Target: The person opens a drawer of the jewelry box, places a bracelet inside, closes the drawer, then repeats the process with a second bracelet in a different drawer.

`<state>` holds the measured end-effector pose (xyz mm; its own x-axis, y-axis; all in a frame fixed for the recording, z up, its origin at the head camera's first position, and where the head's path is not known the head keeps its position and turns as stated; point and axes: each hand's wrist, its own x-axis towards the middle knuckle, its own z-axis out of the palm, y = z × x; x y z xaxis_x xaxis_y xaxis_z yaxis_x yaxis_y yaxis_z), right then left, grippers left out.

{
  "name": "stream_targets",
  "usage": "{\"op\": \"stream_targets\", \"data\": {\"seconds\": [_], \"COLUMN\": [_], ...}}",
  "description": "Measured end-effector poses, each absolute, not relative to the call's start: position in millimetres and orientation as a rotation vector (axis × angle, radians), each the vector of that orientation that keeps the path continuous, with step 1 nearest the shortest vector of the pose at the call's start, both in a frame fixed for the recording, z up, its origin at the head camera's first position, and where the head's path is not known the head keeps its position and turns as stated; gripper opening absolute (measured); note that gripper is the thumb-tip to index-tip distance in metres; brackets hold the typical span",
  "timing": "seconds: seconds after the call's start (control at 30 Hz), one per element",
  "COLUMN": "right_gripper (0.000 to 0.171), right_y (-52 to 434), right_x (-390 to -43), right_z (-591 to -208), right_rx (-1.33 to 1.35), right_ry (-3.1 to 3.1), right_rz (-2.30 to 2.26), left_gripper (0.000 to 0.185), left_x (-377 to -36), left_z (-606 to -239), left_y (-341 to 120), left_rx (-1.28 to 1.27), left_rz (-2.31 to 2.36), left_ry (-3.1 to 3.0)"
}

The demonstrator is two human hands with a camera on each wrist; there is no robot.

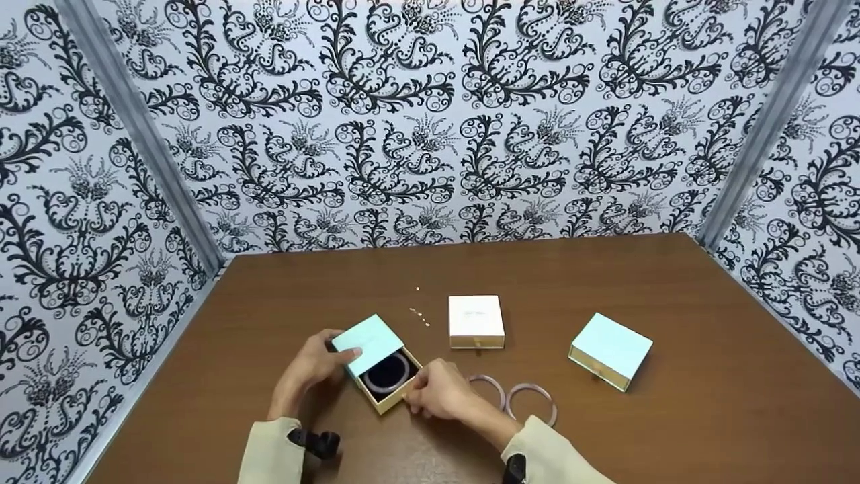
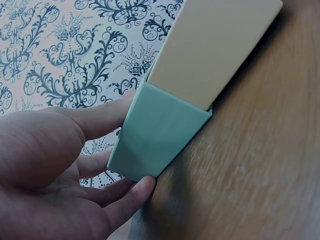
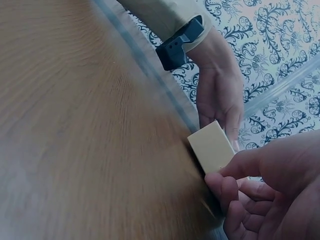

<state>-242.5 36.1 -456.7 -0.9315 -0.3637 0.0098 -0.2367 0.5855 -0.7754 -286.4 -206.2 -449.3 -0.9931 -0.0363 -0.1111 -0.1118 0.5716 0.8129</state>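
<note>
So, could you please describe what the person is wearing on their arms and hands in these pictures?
Both arms are in long, pale cream sleeves, the left sleeve and the right sleeve ending at the wrists. Each wrist carries a small black device: the left wrist device shows again in the right wrist view, and the right wrist device sits at the cuff. The left hand and right hand are bare, without gloves.

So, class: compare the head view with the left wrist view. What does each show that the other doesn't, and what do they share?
Only the head view shows the bangle lying in the open drawer, two loose bangles, the white box, a second teal box and the right hand at the drawer's front. Only the left wrist view shows the sleeve's end face close up. Both share the left hand holding the teal sleeve, the cream drawer and the table.
</note>
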Motion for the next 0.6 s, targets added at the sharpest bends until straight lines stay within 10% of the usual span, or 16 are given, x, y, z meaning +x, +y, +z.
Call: {"op": "stream_targets", "data": {"seconds": [0.6], "right_gripper": [0.022], "right_y": [32.2], "right_x": [-245.0], "right_z": [-456.7], "right_rx": [-0.480], "right_ry": [2.648], "right_rz": [-1.318], "left_gripper": [0.060], "left_x": [-288.3], "left_z": [-450.0], "left_y": [-206.4], "left_rx": [-0.133], "left_rz": [1.377], "left_ry": [2.709]}}
